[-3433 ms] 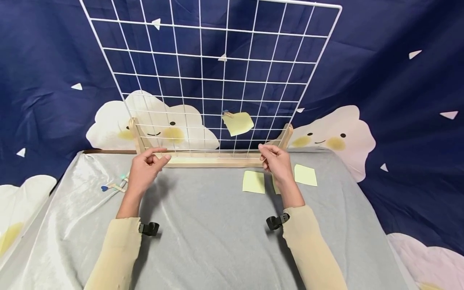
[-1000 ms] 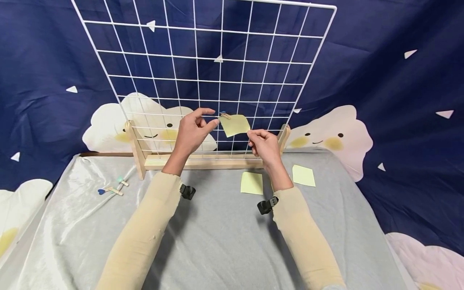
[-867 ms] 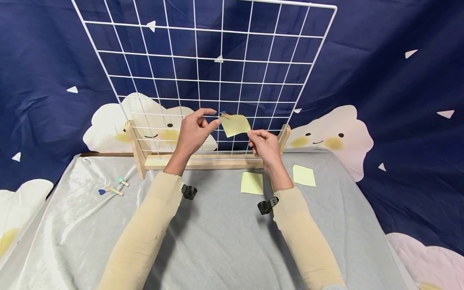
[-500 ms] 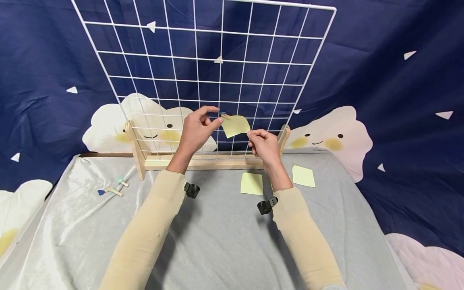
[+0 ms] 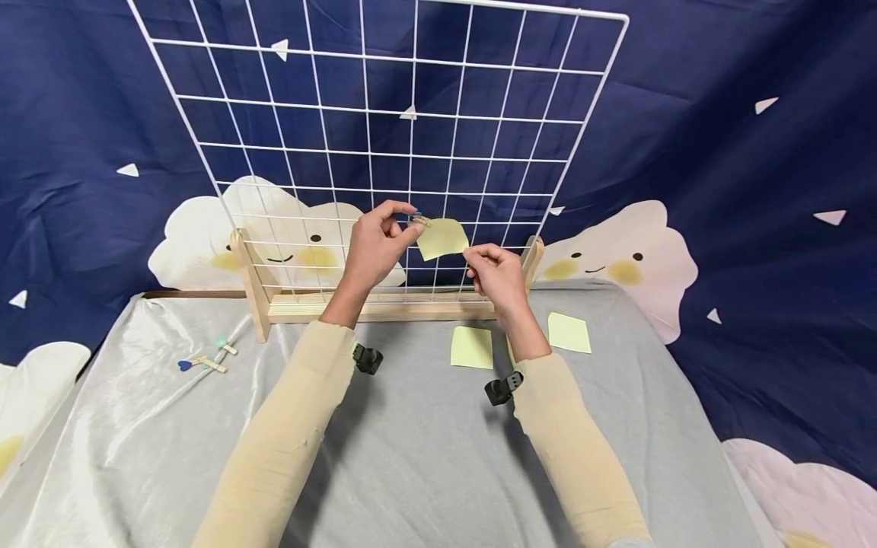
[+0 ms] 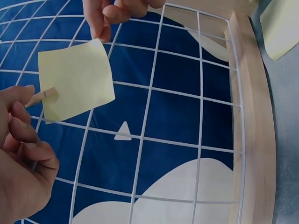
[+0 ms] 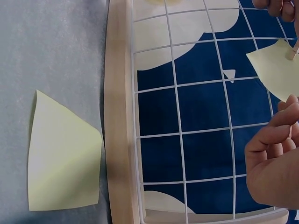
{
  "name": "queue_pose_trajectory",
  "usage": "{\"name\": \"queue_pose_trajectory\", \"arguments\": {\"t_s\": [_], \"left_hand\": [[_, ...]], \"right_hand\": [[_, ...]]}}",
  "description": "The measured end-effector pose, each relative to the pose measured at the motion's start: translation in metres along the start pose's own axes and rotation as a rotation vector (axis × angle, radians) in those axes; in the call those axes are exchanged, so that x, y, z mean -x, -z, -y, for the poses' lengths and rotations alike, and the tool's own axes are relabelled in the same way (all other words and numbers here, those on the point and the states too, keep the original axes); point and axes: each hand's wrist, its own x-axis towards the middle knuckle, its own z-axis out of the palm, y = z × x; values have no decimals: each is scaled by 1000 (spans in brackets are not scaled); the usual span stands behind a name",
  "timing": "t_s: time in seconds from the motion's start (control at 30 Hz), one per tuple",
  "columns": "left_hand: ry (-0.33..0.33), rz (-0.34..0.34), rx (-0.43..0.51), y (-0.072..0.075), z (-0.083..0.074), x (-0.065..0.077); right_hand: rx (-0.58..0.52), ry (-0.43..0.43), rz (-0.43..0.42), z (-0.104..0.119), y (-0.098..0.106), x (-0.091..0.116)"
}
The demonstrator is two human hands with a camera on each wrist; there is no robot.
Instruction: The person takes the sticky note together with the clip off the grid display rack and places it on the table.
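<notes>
A yellow sticky note (image 5: 441,238) hangs on the white wire grid (image 5: 583,120), with a small wooden clothespin (image 6: 46,94) on its upper left corner. The clothespin carries a blue piece at its end. My left hand (image 5: 372,250) pinches the clothespin between thumb and index finger. My right hand (image 5: 499,278) pinches the note's lower right corner between thumb and fingertip. In the right wrist view the note (image 7: 275,70) spans between the two hands, slightly curved.
A wooden base (image 5: 438,310) holds the grid upright on a grey cloth-covered table (image 5: 425,441). Sticky notes (image 5: 471,347) lie at front right, one partly behind my right forearm. Several clothespins (image 5: 214,365) lie at left. A dark blue cloud-patterned curtain (image 5: 754,228) hangs behind.
From the grid's lower left, my left hand has moved up and right and taken hold of the clothespin. My right hand has risen leftward to the note's corner. The view has shifted slightly.
</notes>
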Motion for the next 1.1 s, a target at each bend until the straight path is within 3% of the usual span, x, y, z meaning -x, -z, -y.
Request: {"name": "queue_pose_trajectory", "arguments": {"t_s": [0.4,0.8,1.1], "left_hand": [[2,-76,26,-7,0,-3],[-72,-146,-23,-12,4,0],[-107,-235,93,0,-2,-6]], "right_hand": [[30,-10,-2,1,4,0],[105,82,-16,-7,3,3],[88,64,-22,-13,3,5]]}}
